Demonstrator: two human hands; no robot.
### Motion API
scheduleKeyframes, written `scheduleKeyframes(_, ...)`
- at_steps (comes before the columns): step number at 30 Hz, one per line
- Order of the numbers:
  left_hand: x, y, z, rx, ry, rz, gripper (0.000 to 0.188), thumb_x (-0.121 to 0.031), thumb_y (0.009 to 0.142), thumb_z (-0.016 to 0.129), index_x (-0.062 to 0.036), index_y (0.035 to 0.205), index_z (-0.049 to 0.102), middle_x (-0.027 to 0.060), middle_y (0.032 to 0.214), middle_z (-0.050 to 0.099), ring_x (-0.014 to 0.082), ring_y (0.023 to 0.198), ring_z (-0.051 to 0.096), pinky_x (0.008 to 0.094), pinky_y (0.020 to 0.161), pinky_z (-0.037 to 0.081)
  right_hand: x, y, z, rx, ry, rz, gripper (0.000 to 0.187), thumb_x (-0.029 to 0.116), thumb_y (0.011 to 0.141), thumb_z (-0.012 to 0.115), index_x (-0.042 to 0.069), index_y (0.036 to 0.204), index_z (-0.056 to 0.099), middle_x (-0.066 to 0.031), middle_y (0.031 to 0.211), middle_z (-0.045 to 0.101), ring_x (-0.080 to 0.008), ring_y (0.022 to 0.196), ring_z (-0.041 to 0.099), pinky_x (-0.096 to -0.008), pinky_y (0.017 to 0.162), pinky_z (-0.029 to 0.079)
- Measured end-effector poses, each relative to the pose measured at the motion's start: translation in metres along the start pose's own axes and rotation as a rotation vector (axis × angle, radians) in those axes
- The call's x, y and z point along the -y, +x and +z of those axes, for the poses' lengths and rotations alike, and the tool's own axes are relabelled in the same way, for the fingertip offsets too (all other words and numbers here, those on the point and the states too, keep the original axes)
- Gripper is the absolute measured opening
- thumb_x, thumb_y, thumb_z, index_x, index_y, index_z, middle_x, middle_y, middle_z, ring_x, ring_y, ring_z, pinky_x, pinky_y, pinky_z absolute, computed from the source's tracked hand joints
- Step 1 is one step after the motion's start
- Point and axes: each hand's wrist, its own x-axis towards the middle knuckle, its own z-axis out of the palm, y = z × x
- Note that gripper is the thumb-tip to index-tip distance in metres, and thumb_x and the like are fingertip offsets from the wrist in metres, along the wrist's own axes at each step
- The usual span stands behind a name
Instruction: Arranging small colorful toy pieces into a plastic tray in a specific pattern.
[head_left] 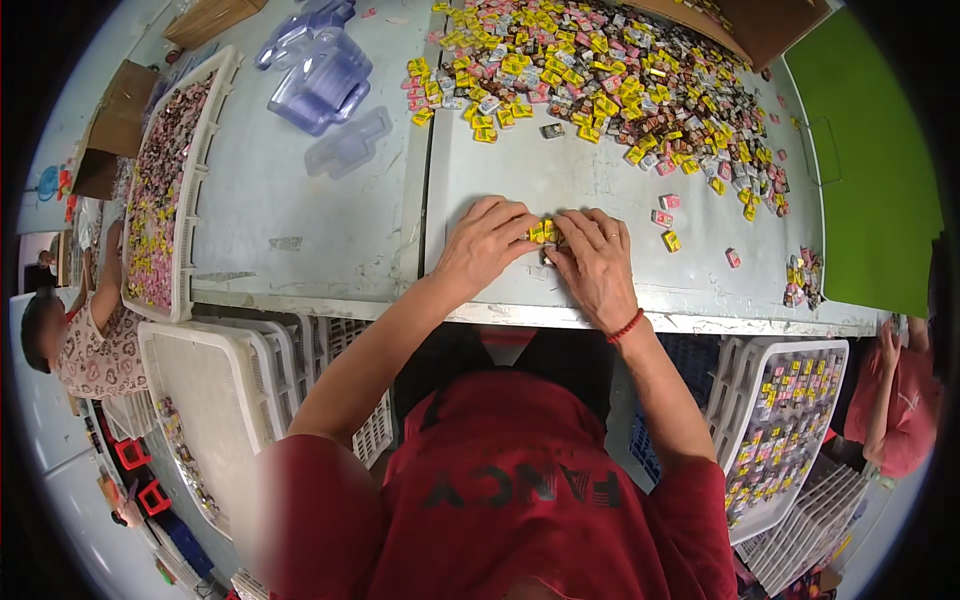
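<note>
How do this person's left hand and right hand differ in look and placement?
The right hand has a red bracelet at its wrist, while the left hand has a bare wrist. The left hand meets the small boxes from their left side, the right hand from their right. Shared: both hands are curled in at the same small boxes, over the pale table.

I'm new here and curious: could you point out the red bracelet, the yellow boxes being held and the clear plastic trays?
Red bracelet (627, 326): head view, on its band.
Held yellow boxes (537, 233): head view, on a yellow face.
Clear plastic trays (322, 84): head view, on the stack's middle.
</note>
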Motion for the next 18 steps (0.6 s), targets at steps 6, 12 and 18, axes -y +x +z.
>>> scheduleKeyframes(6, -0.0029, 0.0003, -0.0041, -0.025, 0.023, 0.023, 0.04, -0.016, 0.071, 0.074, -0.0031, 0.106, 0.061, 0.0078, 0.105, 0.059, 0.0305, 0.1, 0.055, 0.0391, 0.085, 0.045, 0.0026, 0.0014, 0.0005, -0.015, 0.032, 0.023, 0.042, 0.017, 0.077, 0.071, 0.005, 0.115, 0.06, -0.0086, 0.117, 0.06, -0.0299, 0.109, 0.051, -0.0439, 0.095, 0.037)
scheduleKeyframes(12, -0.0016, 0.003, -0.0009, -0.014, 0.0, -0.041, 0.034, -0.016, 0.072, 0.074, -0.003, 0.102, 0.063, 0.0071, 0.104, 0.06, 0.0292, 0.1, 0.056, 0.0381, 0.086, 0.046, 0.0014, 0.0027, -0.0001, -0.011, 0.009, 0.007, 0.038, 0.015, 0.076, 0.071, 0.007, 0.112, 0.063, -0.0074, 0.115, 0.06, -0.0292, 0.108, 0.051, -0.0435, 0.094, 0.038)
scheduleKeyframes(18, 0.0011, 0.0055, -0.0024, -0.048, -0.012, 0.005, 0.022, -0.012, 0.074, 0.073, -0.0021, 0.093, 0.066, 0.0065, 0.098, 0.064, 0.0273, 0.092, 0.059, 0.0367, 0.08, 0.048, 0.0013, 0.0013, 0.004, -0.043, 0.017, 0.006, 0.034, 0.015, 0.076, 0.072, 0.007, 0.108, 0.065, -0.007, 0.114, 0.06, -0.0287, 0.107, 0.052, -0.043, 0.092, 0.039)
